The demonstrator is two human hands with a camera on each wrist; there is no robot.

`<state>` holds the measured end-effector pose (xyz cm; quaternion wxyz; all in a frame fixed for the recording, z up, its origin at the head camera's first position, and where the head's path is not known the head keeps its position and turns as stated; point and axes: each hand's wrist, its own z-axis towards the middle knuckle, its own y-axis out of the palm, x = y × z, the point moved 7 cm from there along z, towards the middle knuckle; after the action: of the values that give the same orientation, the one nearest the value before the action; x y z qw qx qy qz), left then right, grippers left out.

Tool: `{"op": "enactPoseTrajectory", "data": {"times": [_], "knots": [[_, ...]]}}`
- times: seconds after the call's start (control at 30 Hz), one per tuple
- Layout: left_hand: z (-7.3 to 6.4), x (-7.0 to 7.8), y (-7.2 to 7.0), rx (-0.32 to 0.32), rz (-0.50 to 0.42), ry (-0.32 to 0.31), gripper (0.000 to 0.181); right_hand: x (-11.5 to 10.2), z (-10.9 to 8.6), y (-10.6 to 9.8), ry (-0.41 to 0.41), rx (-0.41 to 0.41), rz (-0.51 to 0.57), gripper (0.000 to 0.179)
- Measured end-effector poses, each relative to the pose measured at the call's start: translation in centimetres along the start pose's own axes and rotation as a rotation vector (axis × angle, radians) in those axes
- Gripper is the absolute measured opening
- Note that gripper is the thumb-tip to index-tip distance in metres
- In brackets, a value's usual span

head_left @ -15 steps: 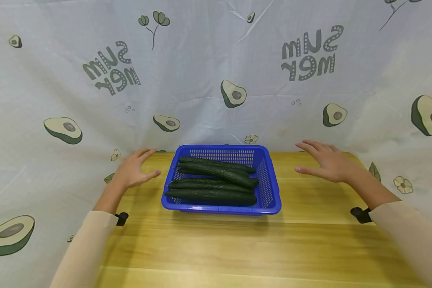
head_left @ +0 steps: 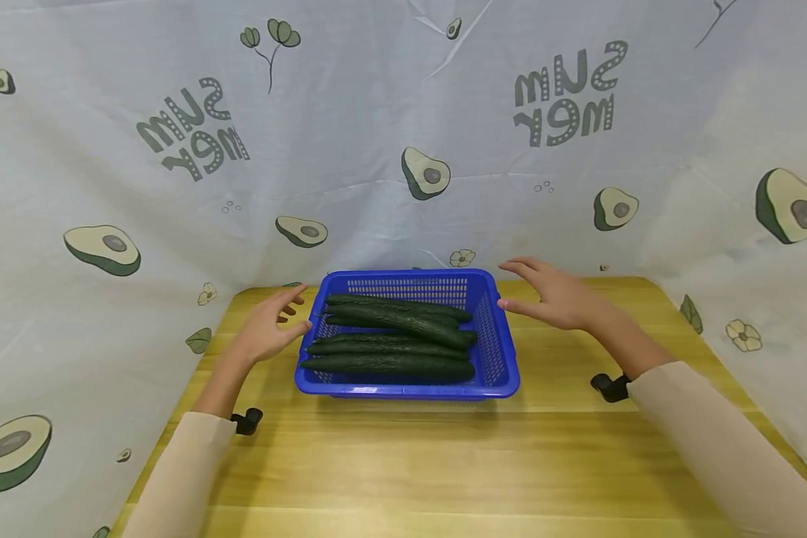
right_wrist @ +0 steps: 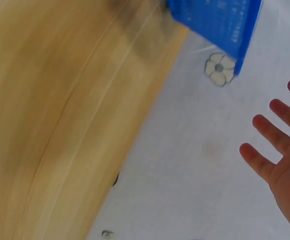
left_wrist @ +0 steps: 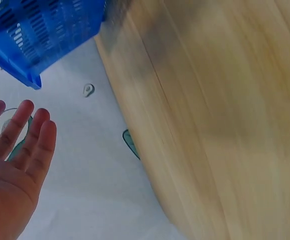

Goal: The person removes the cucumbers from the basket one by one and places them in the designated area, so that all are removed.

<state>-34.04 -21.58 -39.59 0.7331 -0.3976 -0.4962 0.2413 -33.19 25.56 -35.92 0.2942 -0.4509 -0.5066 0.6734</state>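
Flanking a blue rectangular plastic basket (head_left: 406, 390): left hand (head_left: 267, 329), right hand (head_left: 557, 295), each grip apart, empty.
Long dark-green cucumbers (head_left: 397, 365) lie lengthwise inside, presumably for fit; basket sits far on yellow wooden table (head_left: 403, 456).

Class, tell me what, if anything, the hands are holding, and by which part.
Nothing is held: the left hand and right hand flank the basket, open, neither gripping any part of it.

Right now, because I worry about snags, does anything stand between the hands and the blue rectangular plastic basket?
Nothing visible does. The left hand and right hand flank the blue rectangular plastic basket, and the long dark green cucumbers lie inside it. Whether either hand touches the basket is unclear.
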Motion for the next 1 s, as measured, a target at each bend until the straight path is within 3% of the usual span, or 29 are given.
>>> {"op": "enactPoseTrajectory", "data": {"times": [0.23,0.43,0.6,0.87,1.0], "knots": [[0.1,0.5,1.5,-0.007,-0.099,0.005,0.074,-3.2,1.7,1.0,-0.066,-0.003,0.075,0.076],[0.0,0.2,2.7,0.011,-0.127,-0.030,0.068,-5.6,3.0,2.4,-0.123,-0.023,0.127,0.075],[0.0,-0.2,3.3,0.040,-0.205,-0.092,0.063,-7.1,3.7,4.0,-0.143,-0.045,0.174,0.074],[-0.6,-0.4,4.2,0.049,-0.424,-0.228,0.062,-9.0,4.7,6.0,-0.152,-0.070,0.219,0.070],[-0.9,-0.2,4.5,0.075,-0.457,-0.278,0.059,-9.8,5.1,6.7,-0.140,-0.102,0.226,0.070]]}}
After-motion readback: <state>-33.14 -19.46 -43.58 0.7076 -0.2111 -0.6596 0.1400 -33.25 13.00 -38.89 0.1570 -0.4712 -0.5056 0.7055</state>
